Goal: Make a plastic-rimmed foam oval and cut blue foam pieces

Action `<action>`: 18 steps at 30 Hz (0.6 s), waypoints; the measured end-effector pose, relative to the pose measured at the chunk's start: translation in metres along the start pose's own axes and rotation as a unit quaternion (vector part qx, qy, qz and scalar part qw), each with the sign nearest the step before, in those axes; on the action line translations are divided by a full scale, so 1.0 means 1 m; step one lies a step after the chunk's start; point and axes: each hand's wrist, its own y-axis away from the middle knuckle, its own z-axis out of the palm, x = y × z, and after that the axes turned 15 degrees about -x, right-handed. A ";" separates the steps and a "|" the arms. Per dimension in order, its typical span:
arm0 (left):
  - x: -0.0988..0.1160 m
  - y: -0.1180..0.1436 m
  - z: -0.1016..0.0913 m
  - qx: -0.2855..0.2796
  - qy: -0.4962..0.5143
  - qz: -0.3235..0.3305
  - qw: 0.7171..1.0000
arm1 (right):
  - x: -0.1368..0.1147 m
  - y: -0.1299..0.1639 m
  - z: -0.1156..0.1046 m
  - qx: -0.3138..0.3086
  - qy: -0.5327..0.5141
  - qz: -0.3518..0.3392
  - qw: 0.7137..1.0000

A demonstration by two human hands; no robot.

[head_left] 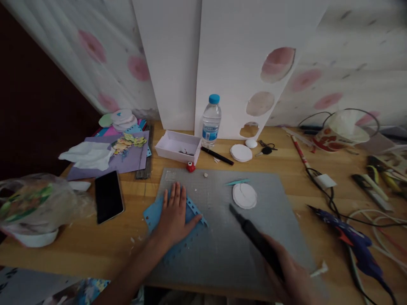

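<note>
Wooden table (95, 250), cluttered. Grey cutting mat (222, 245) lies centre front on it. Blue punched-edge paper sheet (152, 214) sits on the mat's left edge, partly overhanging onto the wood. Left hand (174, 212) lies flat on that sheet, palm down, fingers straight and close together, thumb out to the right, pinning it. Right hand (292, 275) at lower right, blurred, fingers wrapped around a black pen-shaped tool (251, 231); tool tip points up-left over bare mat, between the blue sheet and a white round disc (244, 195) lying on the mat, touching neither. Teal strip (237, 182) just above the disc. Black phone (108, 196) face up left of the mat. Water bottle (211, 120) with blue cap stands behind the mat, beside a white open box (178, 146). Blue glue gun (349, 239) lies right of the mat, near cables. Black marker (217, 156) behind the mat's top edge. Small red object (190, 167) at the mat's top edge, just in front of the box.
</note>
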 end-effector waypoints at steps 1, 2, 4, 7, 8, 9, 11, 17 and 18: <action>0.001 0.000 -0.002 -0.003 0.002 -0.001 1.000 | -0.005 0.000 0.000 -0.025 -0.005 -0.032 0.999; 0.002 0.000 -0.004 -0.005 0.004 -0.004 1.000 | -0.009 -0.001 0.000 -0.038 -0.006 -0.061 0.997; 0.005 0.000 -0.007 -0.005 0.009 -0.009 1.000 | -0.015 -0.001 0.000 -0.059 -0.003 -0.098 0.993; 0.008 0.002 -0.010 -0.004 0.019 -0.001 1.000 | -0.015 0.000 0.003 -0.063 0.008 -0.129 0.990; 0.009 0.003 -0.010 -0.006 0.023 0.005 1.000 | -0.014 0.001 0.004 -0.057 0.013 -0.135 0.989; 0.010 0.004 -0.009 -0.007 0.027 0.009 1.000 | -0.012 0.003 0.006 -0.048 0.018 -0.137 0.989; 0.014 0.005 -0.007 -0.006 0.032 0.006 0.999 | -0.008 0.005 0.007 -0.033 0.024 -0.132 0.990; 0.028 0.005 -0.002 0.006 0.026 -0.034 0.999 | -0.003 0.007 0.005 -0.023 0.049 -0.123 0.991; 0.028 0.005 -0.002 0.000 0.023 -0.032 0.999 | -0.004 0.007 0.004 -0.022 0.053 -0.117 0.992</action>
